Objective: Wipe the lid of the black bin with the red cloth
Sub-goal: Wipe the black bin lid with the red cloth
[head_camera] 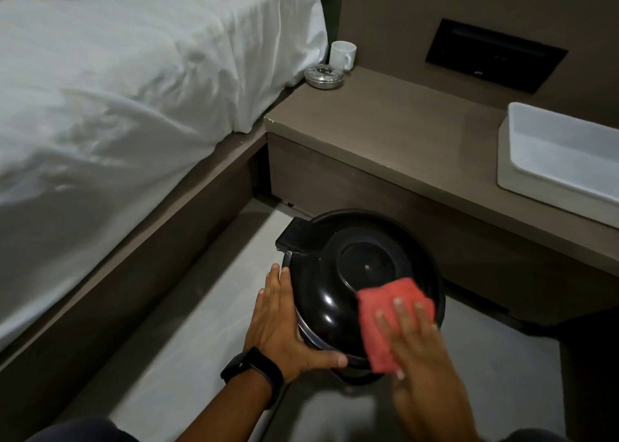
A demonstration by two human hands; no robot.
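The black bin (360, 294) stands on the grey floor (201, 324), between the bed (117, 90) and the low brown bedside shelf (402, 133). Its round domed lid (355, 267) is closed. My right hand (420, 344) lies flat, fingers spread, and presses the folded red cloth (385, 321) on the near right part of the lid. My left hand (284, 327) is open with the fingers together; the palm rests against the left side of the bin and the thumb lies along its near rim. On this wrist I wear a black watch (253, 369). On the shelf stand a white mug (342, 54), a glass ashtray (324, 77) and a white tray (556, 153).
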